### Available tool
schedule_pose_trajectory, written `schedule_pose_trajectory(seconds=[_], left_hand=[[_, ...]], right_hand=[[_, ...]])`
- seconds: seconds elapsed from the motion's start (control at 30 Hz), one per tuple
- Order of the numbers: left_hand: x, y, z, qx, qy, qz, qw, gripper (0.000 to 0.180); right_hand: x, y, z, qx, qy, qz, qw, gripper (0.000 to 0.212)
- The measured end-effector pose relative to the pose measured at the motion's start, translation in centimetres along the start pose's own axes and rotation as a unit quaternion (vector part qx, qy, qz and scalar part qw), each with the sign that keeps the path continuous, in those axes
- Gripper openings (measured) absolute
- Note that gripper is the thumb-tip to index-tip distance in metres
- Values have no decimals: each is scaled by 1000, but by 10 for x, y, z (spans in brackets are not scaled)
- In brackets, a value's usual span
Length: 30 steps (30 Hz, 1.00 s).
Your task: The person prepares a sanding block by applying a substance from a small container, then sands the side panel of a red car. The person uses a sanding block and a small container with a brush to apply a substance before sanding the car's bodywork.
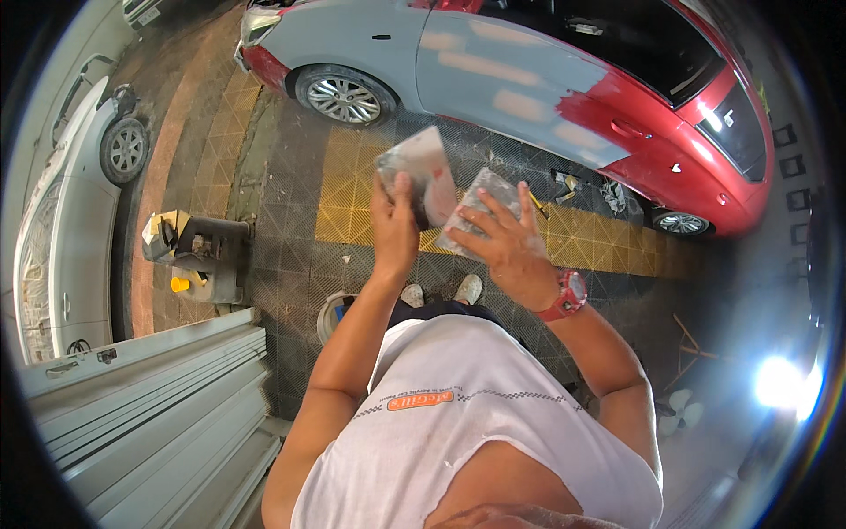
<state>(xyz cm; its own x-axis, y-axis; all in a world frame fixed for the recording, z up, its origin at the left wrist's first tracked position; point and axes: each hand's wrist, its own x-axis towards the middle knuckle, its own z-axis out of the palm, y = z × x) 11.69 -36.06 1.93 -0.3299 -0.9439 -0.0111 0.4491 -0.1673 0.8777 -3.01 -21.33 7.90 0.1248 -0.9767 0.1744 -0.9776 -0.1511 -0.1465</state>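
Observation:
Raised in front of my body, my left hand (396, 222) is closed round a flat, pale grey plate (425, 167) with reddish smears on its face. My right hand (514, 249), wearing a red watch on the wrist, grips a second flat grey rectangular plate (491, 189) that looks scuffed and dusty. Its fingers lie spread over the plate's face, while the thumb is hidden. The two plates are close together, their lower edges nearly meeting. Beyond them stands a red car (634, 119) whose side is largely grey, with several pinkish patches on the doors.
To the left, a dark stand (216, 251) carries a yellow cup (180, 285) and scraps. A white car (84, 238) is farther left. White panels (167, 388) lean near my left side; a bucket (329, 317) sits by my feet. A bright lamp (781, 382) shines at right.

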Motion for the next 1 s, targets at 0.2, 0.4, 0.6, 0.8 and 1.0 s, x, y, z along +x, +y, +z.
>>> schedule_pose_trajectory(seconds=[0.2,0.4,0.6,0.8,1.0], left_hand=[[12,-11,-14,-122,11,-91,988,38],[-4,-6,-1,-122,-61,-113,984,44],[2,-25,-12,44,-57,-5,997,43],[-1,-22,-4,-101,22,-74,992,40],[-1,-13,-16,-67,-60,-122,988,50]], right_hand=[[13,-21,-40,131,60,-80,986,64],[3,47,12,-71,0,91,993,70],[14,23,-20,-105,41,30,993,73],[14,-12,-17,219,47,80,971,77],[-10,37,14,62,51,126,989,81]])
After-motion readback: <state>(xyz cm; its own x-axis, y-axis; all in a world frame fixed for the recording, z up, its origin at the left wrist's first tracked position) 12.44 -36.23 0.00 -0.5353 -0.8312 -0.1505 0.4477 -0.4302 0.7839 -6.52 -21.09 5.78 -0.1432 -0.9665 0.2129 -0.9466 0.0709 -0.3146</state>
